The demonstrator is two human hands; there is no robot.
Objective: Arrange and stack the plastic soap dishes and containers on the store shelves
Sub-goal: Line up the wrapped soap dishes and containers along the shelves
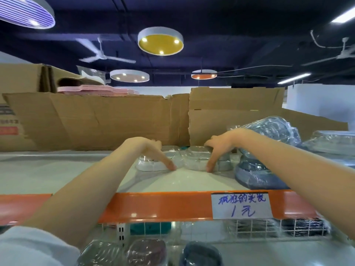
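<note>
Two wrapped plastic soap dishes sit side by side on the top shelf [57, 169]. My left hand [151, 150] grips the white dish [148, 166] on the left, thumb down its front and fingers curled over the back. My right hand [217, 146] grips the clear grey dish [196, 160] on the right in the same way. Both dishes rest on the shelf board and nearly touch each other.
A stack of blue wrapped containers [269, 150] stands just right of my right hand. More wrapped clear items [334, 141] lie further right. Cardboard sheets [115, 121] wall the shelf's back. An orange beam [163, 206] with a price label [241, 205] edges the front; lower shelves hold more dishes [146, 252].
</note>
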